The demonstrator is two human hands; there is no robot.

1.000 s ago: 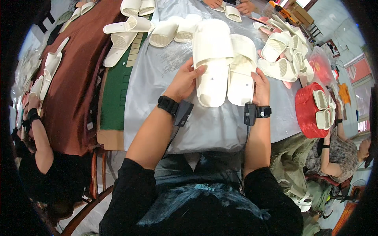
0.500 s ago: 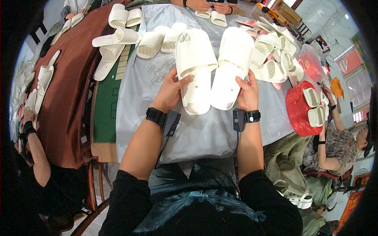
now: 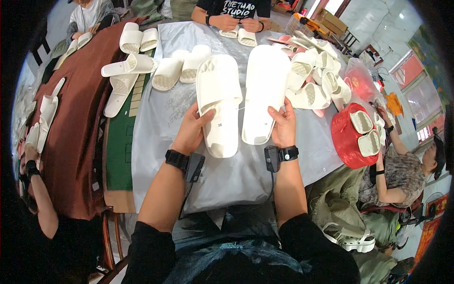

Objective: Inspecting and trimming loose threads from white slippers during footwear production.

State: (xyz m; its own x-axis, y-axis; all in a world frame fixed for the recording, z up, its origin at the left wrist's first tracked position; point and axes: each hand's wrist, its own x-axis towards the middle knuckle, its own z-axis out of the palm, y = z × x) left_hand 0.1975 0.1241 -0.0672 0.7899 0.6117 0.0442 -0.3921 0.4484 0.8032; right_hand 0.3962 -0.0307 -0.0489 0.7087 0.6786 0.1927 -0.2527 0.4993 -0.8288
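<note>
I hold a pair of white slide slippers up over the table, side by side with a narrow gap between them. My left hand (image 3: 191,124) is closed on the heel part of the left slipper (image 3: 219,83), its thumb on the insole. The right slipper (image 3: 267,73) is gripped the same way by my right hand (image 3: 283,123). Both point toes away from me, and a small dark mark shows on each insole. A thin pale strand seems to cross the gap between them. Beyond the left slipper, another white pair (image 3: 167,74) rests on the table.
Grey plastic sheeting (image 3: 156,142) covers the table. A heap of white and pink slippers (image 3: 309,94) lies at right, near a red round bundle (image 3: 341,137) bearing slippers. More slippers (image 3: 118,97) lie left, beside a brown cloth (image 3: 75,142). Co-workers sit left, right and opposite.
The view has shifted, so the scene sits lower and further left. The two slippers stand straighter and slightly further apart. Both hands keep their grip.
</note>
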